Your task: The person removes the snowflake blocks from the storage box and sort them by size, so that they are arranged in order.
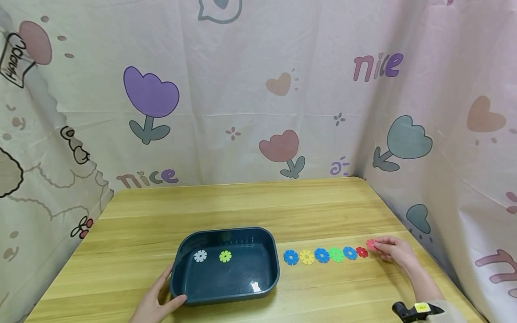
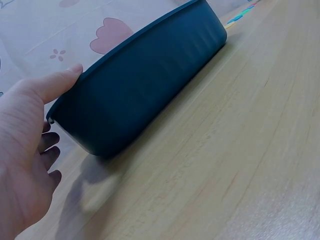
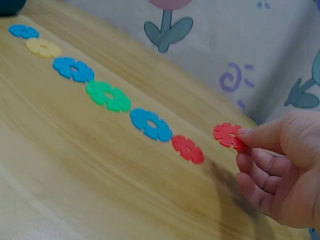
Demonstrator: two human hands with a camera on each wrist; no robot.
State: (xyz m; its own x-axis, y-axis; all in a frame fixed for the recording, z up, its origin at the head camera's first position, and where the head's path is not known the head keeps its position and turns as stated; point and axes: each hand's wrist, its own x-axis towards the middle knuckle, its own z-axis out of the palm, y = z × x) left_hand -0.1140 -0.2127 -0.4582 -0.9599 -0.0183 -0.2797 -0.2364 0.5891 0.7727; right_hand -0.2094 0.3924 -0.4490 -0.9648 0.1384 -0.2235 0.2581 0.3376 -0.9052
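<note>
My right hand (image 1: 393, 251) pinches a red snowflake disc (image 3: 228, 135) between thumb and fingers, held just above the table in the right wrist view. It is at the right end of a row of snowflake discs: a smaller red one (image 3: 188, 149), a blue one (image 3: 151, 124), a green one (image 3: 108, 96), another blue one (image 3: 73, 69), a yellow one (image 1: 307, 257) and a blue one (image 1: 291, 257). At the near left corner of a dark blue plastic basin (image 1: 230, 297), my left hand (image 1: 155, 298) grips the wall, thumb at the front and fingers along the left side.
Inside the basin lie a white snowflake disc (image 1: 200, 256) and a yellow-green one (image 1: 225, 256). A wooden table (image 1: 242, 202) carries everything. Printed cloth (image 1: 226, 89) hangs behind it and at both sides.
</note>
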